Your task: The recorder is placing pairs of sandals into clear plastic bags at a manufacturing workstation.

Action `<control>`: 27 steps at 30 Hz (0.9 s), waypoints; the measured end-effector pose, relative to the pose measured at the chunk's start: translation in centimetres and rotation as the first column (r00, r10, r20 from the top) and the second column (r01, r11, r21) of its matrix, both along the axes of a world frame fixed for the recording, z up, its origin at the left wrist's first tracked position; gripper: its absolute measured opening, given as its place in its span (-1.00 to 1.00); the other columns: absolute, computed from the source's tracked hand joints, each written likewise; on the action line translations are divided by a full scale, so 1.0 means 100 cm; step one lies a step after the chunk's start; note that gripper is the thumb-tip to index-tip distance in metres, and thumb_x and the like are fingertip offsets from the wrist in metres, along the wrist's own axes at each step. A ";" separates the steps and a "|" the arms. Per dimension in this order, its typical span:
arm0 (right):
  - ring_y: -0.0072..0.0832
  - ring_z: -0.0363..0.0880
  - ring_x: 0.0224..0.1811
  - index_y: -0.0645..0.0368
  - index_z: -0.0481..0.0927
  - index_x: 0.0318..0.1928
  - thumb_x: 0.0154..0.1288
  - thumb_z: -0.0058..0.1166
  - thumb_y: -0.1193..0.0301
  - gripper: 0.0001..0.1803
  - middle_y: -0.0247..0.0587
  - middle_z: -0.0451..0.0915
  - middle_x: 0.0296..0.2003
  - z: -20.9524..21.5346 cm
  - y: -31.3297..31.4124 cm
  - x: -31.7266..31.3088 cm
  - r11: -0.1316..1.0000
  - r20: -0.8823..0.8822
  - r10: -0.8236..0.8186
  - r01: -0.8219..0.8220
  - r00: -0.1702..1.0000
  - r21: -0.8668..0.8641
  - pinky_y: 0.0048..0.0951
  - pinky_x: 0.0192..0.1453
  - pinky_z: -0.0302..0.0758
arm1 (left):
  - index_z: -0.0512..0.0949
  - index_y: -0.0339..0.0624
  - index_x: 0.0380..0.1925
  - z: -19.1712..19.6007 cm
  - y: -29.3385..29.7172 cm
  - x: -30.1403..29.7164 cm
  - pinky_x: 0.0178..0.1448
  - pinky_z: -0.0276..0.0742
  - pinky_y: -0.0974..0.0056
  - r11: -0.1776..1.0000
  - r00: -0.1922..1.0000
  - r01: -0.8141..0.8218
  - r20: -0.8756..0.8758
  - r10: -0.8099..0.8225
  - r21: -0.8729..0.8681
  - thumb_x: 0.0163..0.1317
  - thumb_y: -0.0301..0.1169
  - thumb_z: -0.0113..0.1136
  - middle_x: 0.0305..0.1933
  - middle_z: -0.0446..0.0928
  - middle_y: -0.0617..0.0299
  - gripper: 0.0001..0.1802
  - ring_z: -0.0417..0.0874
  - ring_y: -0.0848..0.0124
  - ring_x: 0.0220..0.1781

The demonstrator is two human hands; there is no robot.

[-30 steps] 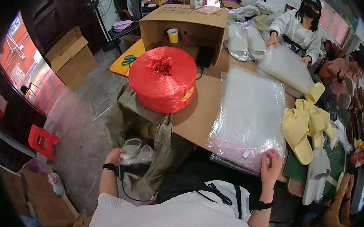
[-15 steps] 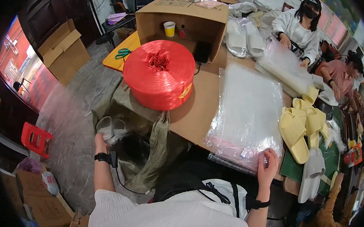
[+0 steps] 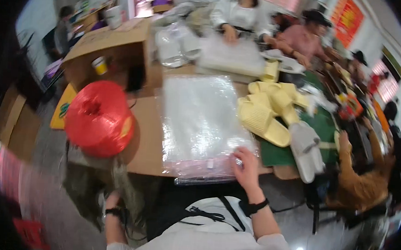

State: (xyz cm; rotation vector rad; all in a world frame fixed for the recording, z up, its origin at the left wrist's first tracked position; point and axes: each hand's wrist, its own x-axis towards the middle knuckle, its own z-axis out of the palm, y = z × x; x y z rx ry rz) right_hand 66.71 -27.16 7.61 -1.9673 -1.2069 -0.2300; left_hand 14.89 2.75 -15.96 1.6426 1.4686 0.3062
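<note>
My right hand [image 3: 245,169] rests on the near right corner of a stack of clear plastic bags [image 3: 201,118], its fingers bent and thumb a little apart. The stack's near edge is pinkish and lies along the front of the table. At the lower left, my left hand [image 3: 112,199] is down beside a dull green woven sack [image 3: 84,186]. Its fingers are hidden and blurred, so what it holds cannot be made out. A big roll of red plastic twine [image 3: 99,120] stands on the table above the sack.
A cardboard box [image 3: 108,44] on its side holds a yellow-and-white cup [image 3: 99,65]. Yellow slippers [image 3: 263,120] and grey slippers [image 3: 306,151] lie to the right of the bags. Bagged white slippers [image 3: 176,44] sit farther back. Several people work across and to the right.
The view has swung right, so the table appears farther left. My left hand, which was at bagged slippers over the sack's opening, is lower beside the sack. My right hand stays at the bag stack's corner.
</note>
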 end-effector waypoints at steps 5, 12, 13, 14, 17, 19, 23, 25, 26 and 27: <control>-0.07 0.48 0.16 0.12 0.59 -0.09 0.15 0.28 0.41 -0.70 -0.09 0.54 0.07 -0.006 -0.012 0.005 0.994 0.052 -0.077 0.072 0.996 0.082 -0.10 0.22 0.38 | 0.64 -0.24 -0.48 0.202 0.000 0.069 -0.24 0.57 -0.01 0.819 0.766 0.188 -0.603 0.224 0.543 0.29 -0.12 0.18 -0.47 0.64 -0.05 -0.62 0.70 -0.02 -0.34; -0.12 0.43 0.22 0.10 0.58 -0.05 0.18 0.26 0.37 -0.69 -0.13 0.51 0.11 -0.009 -0.016 0.001 0.995 0.041 -0.087 0.085 0.995 0.049 -0.11 0.26 0.34 | 0.58 -0.28 -0.03 0.352 -0.116 0.248 0.26 0.43 0.02 0.554 0.775 0.422 0.032 -0.631 0.718 0.14 -0.39 0.34 0.11 0.56 -0.12 -0.61 0.54 -0.06 0.18; -0.12 0.43 0.22 0.09 0.58 -0.05 0.19 0.25 0.36 -0.69 -0.14 0.51 0.12 -0.008 -0.016 0.001 0.996 0.042 -0.069 0.067 0.997 0.050 -0.11 0.27 0.34 | 0.54 -0.27 0.07 0.339 -0.121 0.268 0.36 0.36 0.00 0.437 0.701 0.509 -0.062 -0.711 0.741 0.14 -0.37 0.35 0.29 0.44 -0.15 -0.52 0.43 -0.09 0.32; -0.12 0.43 0.22 0.09 0.58 -0.04 0.20 0.24 0.35 -0.69 -0.14 0.51 0.13 -0.008 -0.018 0.002 0.998 0.044 -0.053 0.050 0.998 0.048 -0.11 0.27 0.33 | 0.47 -0.26 0.17 0.331 -0.129 0.290 0.43 0.26 -0.04 0.363 0.603 0.562 -0.069 -0.794 0.743 0.14 -0.34 0.36 0.41 0.31 -0.17 -0.43 0.32 -0.13 0.41; -0.12 0.44 0.21 0.13 0.58 -0.04 0.18 0.24 0.44 -0.69 -0.10 0.50 0.14 0.002 -0.026 0.002 0.985 -0.108 0.056 -0.038 0.993 0.167 -0.14 0.26 0.38 | 0.41 -0.20 0.26 0.299 -0.136 0.344 0.50 0.16 -0.10 0.175 0.488 0.646 -0.226 -0.843 0.743 0.20 -0.27 0.32 0.49 0.18 -0.16 -0.37 0.16 -0.17 0.51; -0.11 0.46 0.20 0.15 0.58 -0.04 0.17 0.24 0.48 -0.69 -0.08 0.51 0.13 0.008 -0.034 0.005 0.961 -0.229 0.127 -0.063 0.965 0.270 -0.16 0.24 0.41 | 0.40 -0.15 0.29 0.270 -0.134 0.359 0.51 0.13 -0.12 0.147 0.479 0.639 -0.241 -0.844 0.755 0.20 -0.23 0.30 0.48 0.20 -0.14 -0.35 0.17 -0.19 0.50; -0.11 0.53 0.08 0.19 0.59 -0.16 0.10 0.21 0.62 -0.75 -0.06 0.60 -0.07 0.030 -0.074 0.038 0.877 0.004 -0.294 0.268 0.956 0.398 -0.20 0.21 0.42 | 0.45 0.00 0.28 0.242 -0.128 0.361 0.51 0.09 -0.18 0.182 0.518 0.663 -0.270 -0.812 0.726 0.23 -0.12 0.27 0.47 0.25 -0.07 -0.39 0.20 -0.16 0.49; -0.06 0.51 0.01 0.24 0.56 -0.14 0.12 0.11 0.64 -0.75 -0.04 0.57 -0.12 0.045 -0.102 0.070 0.751 -0.017 -0.545 0.496 0.838 0.436 -0.13 0.15 0.41 | 0.49 0.02 0.25 0.240 -0.127 0.356 0.51 0.07 -0.18 0.219 0.537 0.634 -0.218 -0.815 0.741 0.23 -0.09 0.26 0.46 0.28 -0.05 -0.42 0.21 -0.15 0.49; 0.00 0.48 0.06 0.27 0.52 -0.02 0.14 0.09 0.63 -0.66 0.04 0.54 -0.04 0.051 -0.115 0.089 0.672 0.011 -0.643 0.558 0.766 0.487 -0.08 0.18 0.39 | 0.49 0.02 0.25 0.241 -0.127 0.355 0.51 0.07 -0.18 0.225 0.541 0.635 -0.218 -0.813 0.739 0.23 -0.09 0.26 0.46 0.28 -0.05 -0.42 0.21 -0.15 0.49; 0.05 0.43 0.11 0.31 0.46 0.08 0.16 0.10 0.58 -0.57 0.10 0.49 0.03 0.052 -0.137 0.116 0.649 0.139 -0.737 0.636 0.661 0.416 0.01 0.23 0.36 | 0.48 0.01 0.27 0.243 -0.126 0.355 0.53 0.03 -0.17 0.222 0.526 0.645 -0.214 -0.823 0.731 0.26 -0.09 0.24 0.47 0.27 -0.03 -0.42 0.19 -0.12 0.51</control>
